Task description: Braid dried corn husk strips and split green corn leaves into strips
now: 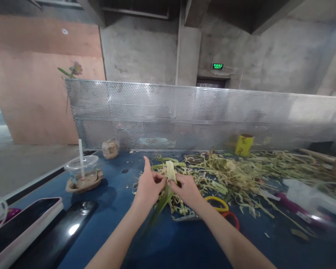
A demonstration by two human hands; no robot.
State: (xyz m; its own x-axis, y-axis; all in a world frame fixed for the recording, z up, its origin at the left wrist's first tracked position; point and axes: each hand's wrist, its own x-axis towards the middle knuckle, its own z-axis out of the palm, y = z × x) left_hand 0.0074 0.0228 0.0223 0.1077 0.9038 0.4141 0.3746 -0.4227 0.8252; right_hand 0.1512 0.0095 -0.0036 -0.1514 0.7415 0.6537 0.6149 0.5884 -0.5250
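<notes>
A plant stalk point(170, 172), pale and broad at its upper end with long green leaf blades hanging below, is held upright in front of me. My left hand point(151, 185) pinches it from the left, thumb and fingertips together, with one digit pointing up. From the other side my right hand point(186, 188) pinches the same stalk, its fingertips almost touching the left ones. Dry leaf trimmings point(194, 168) lie around and behind both hands. Beneath my right wrist is a pair of scissors point(217, 204) with one yellow and one red handle loop, partly hidden by the forearm.
A plastic cup point(81, 168) with a straw sits in a cardboard holder at left, near a phone point(25, 224) and a glossy black slab point(61, 228). Heaped plant stems point(235, 172), a yellow cylinder point(244, 145) and a plastic bag point(310, 196) lie right. A perforated metal screen point(156, 112) edges the back.
</notes>
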